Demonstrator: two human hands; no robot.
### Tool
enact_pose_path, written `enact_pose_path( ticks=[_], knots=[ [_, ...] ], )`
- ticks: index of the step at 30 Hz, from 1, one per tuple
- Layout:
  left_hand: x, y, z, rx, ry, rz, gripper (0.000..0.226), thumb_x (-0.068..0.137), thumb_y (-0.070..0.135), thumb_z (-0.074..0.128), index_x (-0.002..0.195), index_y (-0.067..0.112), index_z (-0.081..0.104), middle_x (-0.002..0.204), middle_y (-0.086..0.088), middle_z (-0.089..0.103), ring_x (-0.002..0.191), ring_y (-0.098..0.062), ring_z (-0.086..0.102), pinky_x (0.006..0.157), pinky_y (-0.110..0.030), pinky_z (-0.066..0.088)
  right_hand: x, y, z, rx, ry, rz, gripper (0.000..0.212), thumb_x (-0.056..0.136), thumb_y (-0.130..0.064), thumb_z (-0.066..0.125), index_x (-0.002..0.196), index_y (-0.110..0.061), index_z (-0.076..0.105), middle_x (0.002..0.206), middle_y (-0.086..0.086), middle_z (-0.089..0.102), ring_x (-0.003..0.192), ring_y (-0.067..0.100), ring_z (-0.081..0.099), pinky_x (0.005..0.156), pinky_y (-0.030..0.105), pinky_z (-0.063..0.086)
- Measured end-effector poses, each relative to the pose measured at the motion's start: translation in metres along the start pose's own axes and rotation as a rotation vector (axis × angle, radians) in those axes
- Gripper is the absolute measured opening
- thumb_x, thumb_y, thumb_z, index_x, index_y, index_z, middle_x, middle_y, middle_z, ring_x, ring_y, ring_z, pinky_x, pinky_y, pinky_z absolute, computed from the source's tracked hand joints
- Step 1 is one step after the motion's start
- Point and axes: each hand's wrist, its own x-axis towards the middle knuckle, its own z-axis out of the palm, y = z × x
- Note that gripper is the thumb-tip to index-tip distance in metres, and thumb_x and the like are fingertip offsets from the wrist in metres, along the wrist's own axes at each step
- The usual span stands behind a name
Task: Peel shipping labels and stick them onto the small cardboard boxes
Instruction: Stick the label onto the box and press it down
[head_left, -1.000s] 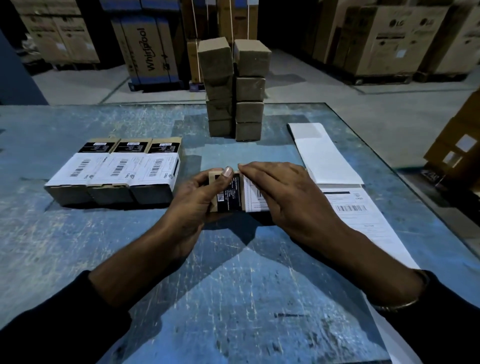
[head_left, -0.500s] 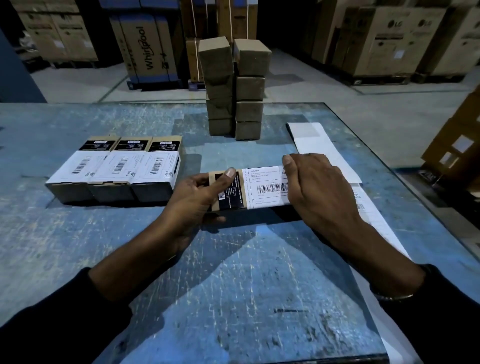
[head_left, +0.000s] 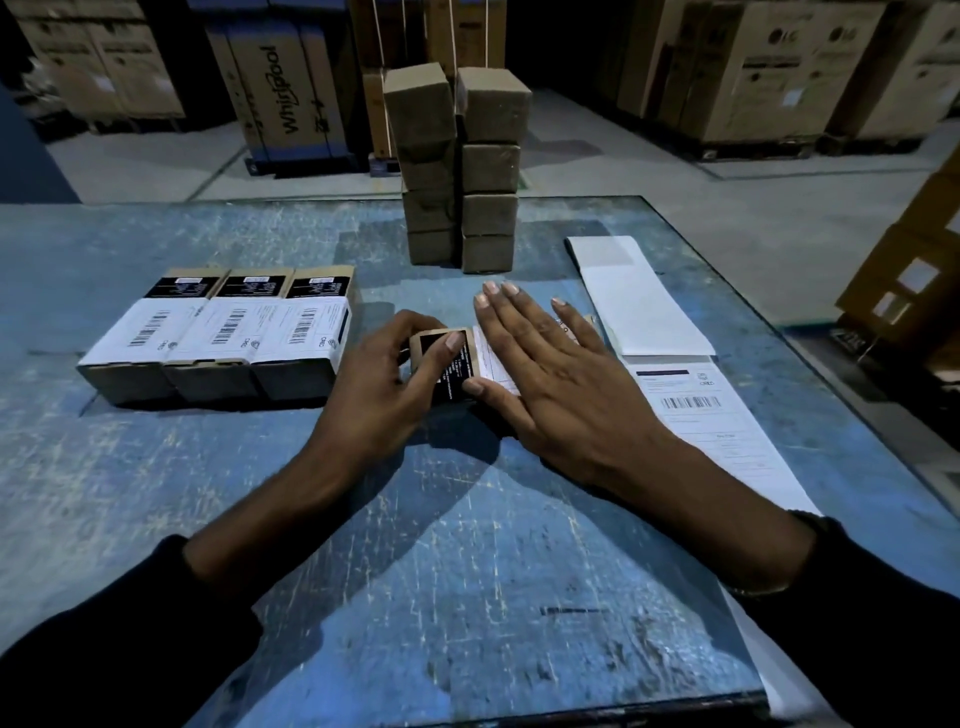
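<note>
Dim bluish light, wide-angle edge distortion

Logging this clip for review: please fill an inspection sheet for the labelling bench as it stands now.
Surface: scratched blue table.
Job's things: box in hand, white label partly under palm; three labelled boxes in a row; two stacks of plain boxes; label strip.
Clutter: nothing seen.
Grippers: left hand grips the box; right hand presses flat.
Cables: nothing seen.
Surroundings: large appliance cartons.
</note>
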Motion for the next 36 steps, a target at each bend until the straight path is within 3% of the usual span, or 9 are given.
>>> enact_pose_path(
  ticks=[6,11,14,18,23,26,29,33,36],
  knots=[
    [0.006,-0.009,-0.003,0.039,-0.028,0.043,0.025,0.109,0.035,0.059,0.125,0.020,0.072,0.115,0.007,0.073,0.107,-0.007,0.068,0.091,-0.039,0.060,-0.002,0.030,0.000,0.065,-0.137,0.032,0.100,0.098,-0.084,0.020,0.171,-0.019,-0.002,0.179,-0.002,-0.004,0.164,0.010,-0.010,0.134,0.042,0.006],
    [0.006,-0.006,-0.005,0.111,-0.147,0.123,0.049,0.109,0.042,0.042,0.147,0.021,0.063,0.152,0.005,0.053,0.139,-0.001,0.042,0.111,-0.006,0.029,-0.002,0.049,-0.003,0.224,-0.237,0.108,0.118,0.081,-0.098,0.003,0.172,-0.022,0.005,0.179,-0.001,0.005,0.165,0.013,0.002,0.133,0.043,0.016],
    [0.000,-0.007,-0.007,0.227,-0.248,0.126,0.061,0.109,0.056,0.037,0.159,0.024,0.049,0.165,0.006,0.041,0.147,0.003,0.023,0.112,0.001,0.006,-0.003,0.053,-0.005,0.244,-0.240,0.129,0.123,0.076,-0.101,-0.007,0.170,-0.025,0.016,0.178,-0.002,0.013,0.164,0.011,0.006,0.132,0.045,0.013],
    [0.003,-0.010,-0.010,0.347,-0.294,0.217,0.079,0.100,0.065,0.032,0.160,0.016,0.047,0.167,-0.002,0.042,0.154,-0.006,0.024,0.120,-0.007,0.005,-0.001,0.032,-0.008,0.246,-0.127,0.048,0.093,0.098,-0.084,0.015,0.170,-0.025,0.021,0.178,-0.003,0.018,0.164,0.008,0.005,0.131,0.040,0.010],
    [0.006,-0.001,-0.014,0.387,-0.361,0.197,0.068,0.102,0.049,0.045,0.157,0.010,0.049,0.160,-0.010,0.050,0.148,-0.025,0.043,0.119,-0.024,0.026,0.004,0.017,0.005,0.157,-0.079,-0.017,0.076,0.109,-0.063,0.037,0.169,-0.018,0.025,0.174,0.003,0.030,0.162,0.017,0.023,0.128,0.044,0.024],
    [0.009,0.003,-0.018,0.451,-0.391,0.210,0.069,0.101,0.049,0.044,0.157,0.009,0.049,0.159,-0.011,0.052,0.145,-0.029,0.046,0.120,-0.034,0.033,0.004,0.029,-0.001,0.218,-0.169,0.054,0.084,0.104,-0.067,0.045,0.170,-0.022,0.019,0.176,0.001,0.024,0.162,0.017,0.020,0.129,0.041,0.020],
    [0.010,0.002,-0.020,0.508,-0.415,0.223,0.073,0.103,0.057,0.037,0.158,0.009,0.048,0.162,-0.012,0.048,0.149,-0.031,0.043,0.126,-0.045,0.028,0.002,0.050,-0.009,0.289,-0.280,0.114,0.094,0.097,-0.062,0.065,0.171,-0.032,0.015,0.178,-0.003,0.017,0.163,0.017,0.017,0.129,0.045,0.023],
    [0.011,0.000,-0.020,0.609,-0.449,0.242,0.086,0.097,0.065,0.014,0.164,0.017,0.039,0.171,-0.005,0.036,0.159,-0.022,0.030,0.131,-0.046,0.008,-0.002,0.070,-0.014,0.517,-0.284,0.186,0.093,0.086,-0.056,0.082,0.164,-0.040,0.035,0.162,-0.009,0.042,0.147,0.013,0.039,0.122,0.050,0.036],
    [0.006,0.000,-0.022,0.675,-0.370,0.290,0.065,0.106,0.051,0.026,0.161,0.022,0.044,0.169,-0.004,0.041,0.156,-0.023,0.037,0.130,-0.051,0.015,-0.001,0.066,-0.023,0.600,-0.252,0.221,0.091,0.075,-0.074,0.076,0.154,-0.037,0.051,0.141,-0.011,0.056,0.128,0.008,0.051,0.108,0.037,0.047]
  ],
)
